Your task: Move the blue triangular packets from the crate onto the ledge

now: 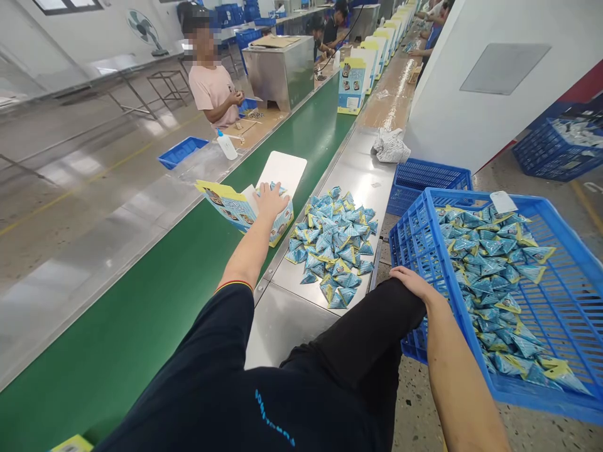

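pressing down flat, fingers spread, left hand lies on open carton at the green belt edge. right hand rests palm-down on dark-trousered knee, holding nothing, just beside blue crate of sachets. loose sachet pile lies on steel table, between carton and crate.

Long green conveyor belt running between steel side rails. Empty blue plastic crate beside the steel worktop, crumpled striped cloth just above it. White spray bottle and shallow blue tray across the belt, near a person in a pink shirt. Upright printed cartons lined farther along. Wall fan beyond.
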`<control>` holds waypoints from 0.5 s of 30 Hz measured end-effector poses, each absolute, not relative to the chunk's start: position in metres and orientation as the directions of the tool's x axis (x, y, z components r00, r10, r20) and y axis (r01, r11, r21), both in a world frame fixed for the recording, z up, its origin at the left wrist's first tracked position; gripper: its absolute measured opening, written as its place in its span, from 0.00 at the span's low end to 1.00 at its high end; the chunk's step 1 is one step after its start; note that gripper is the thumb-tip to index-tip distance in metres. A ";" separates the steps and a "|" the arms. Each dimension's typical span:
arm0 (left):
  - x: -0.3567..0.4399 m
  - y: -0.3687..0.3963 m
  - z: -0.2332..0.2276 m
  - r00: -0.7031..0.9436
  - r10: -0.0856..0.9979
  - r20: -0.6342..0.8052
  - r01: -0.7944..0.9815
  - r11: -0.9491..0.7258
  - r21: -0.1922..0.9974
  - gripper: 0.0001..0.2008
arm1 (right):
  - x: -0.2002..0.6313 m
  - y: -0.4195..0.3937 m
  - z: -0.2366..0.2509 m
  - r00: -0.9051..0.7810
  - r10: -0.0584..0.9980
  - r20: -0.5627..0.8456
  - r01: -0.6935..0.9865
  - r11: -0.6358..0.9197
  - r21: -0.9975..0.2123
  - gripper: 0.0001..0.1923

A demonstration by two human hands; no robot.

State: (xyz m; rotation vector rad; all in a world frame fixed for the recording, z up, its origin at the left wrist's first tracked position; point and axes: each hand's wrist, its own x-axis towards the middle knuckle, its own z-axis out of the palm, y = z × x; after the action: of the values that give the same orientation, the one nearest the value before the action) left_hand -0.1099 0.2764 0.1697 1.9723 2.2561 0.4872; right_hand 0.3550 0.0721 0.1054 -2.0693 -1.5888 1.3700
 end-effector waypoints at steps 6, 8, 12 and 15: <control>-0.123 0.271 0.153 -0.197 0.975 0.106 0.940 0.157 0.304 0.39 | 0.353 0.074 0.103 0.014 0.841 -0.541 0.664 -0.412 -0.624 0.14; -0.121 0.265 0.150 -0.192 0.970 0.149 0.937 0.136 0.322 0.38 | 0.353 0.074 0.102 0.016 0.843 -0.537 0.661 -0.412 -0.627 0.14; -0.104 0.229 0.123 0.029 0.962 0.271 0.927 -0.128 0.353 0.32 | 0.352 0.073 0.101 0.030 0.841 -0.541 0.638 -0.433 -0.637 0.13; -0.088 0.184 0.082 0.292 0.943 0.156 0.881 -0.329 0.340 0.30 | 0.352 0.073 0.101 0.031 0.825 -0.564 0.628 -0.455 -0.631 0.14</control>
State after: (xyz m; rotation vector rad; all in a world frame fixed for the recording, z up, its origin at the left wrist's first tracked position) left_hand -0.0879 0.1842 0.0822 2.3673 1.6944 0.4904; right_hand 0.3523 0.0728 0.1010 -2.0947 -1.5076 1.3918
